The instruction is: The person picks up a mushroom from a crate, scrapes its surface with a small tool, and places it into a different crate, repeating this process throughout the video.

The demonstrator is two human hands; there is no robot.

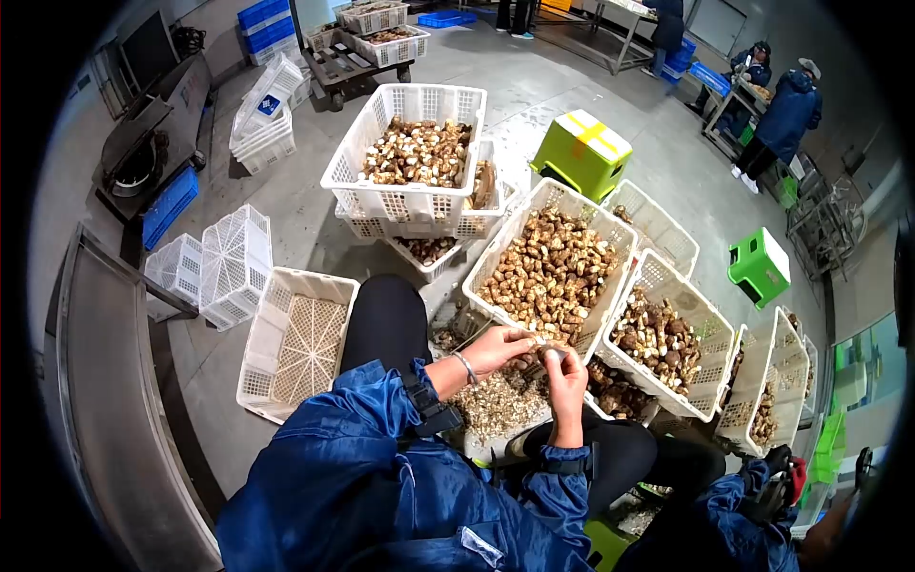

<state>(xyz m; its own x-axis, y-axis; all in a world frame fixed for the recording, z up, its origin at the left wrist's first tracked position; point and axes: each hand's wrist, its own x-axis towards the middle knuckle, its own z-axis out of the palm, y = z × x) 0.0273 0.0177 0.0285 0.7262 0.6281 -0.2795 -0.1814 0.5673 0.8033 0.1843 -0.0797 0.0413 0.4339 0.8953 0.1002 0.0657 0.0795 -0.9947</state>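
My left hand [498,351], with a band at its wrist, has its fingers closed on a small brown and white mushroom [539,343]. Right up against it, my right hand [567,379] is closed too, thumb and fingers pinched round something dark and small that I cannot make out. Just beyond both hands stands a white crate [474,282] heaped with brown mushrooms [553,272]. Pale trimmings [498,405] lie in a pile below my hands, between my knees.
A white crate [253,377] stands at my left, near upturned crates [238,262]. Stacked crates [405,205] hold more mushrooms ahead. Another mushroom crate [710,405] is at right. Green stools [581,157] stand beyond. A co-worker's sleeve [739,520] is close at lower right; people [786,114] work farther back.
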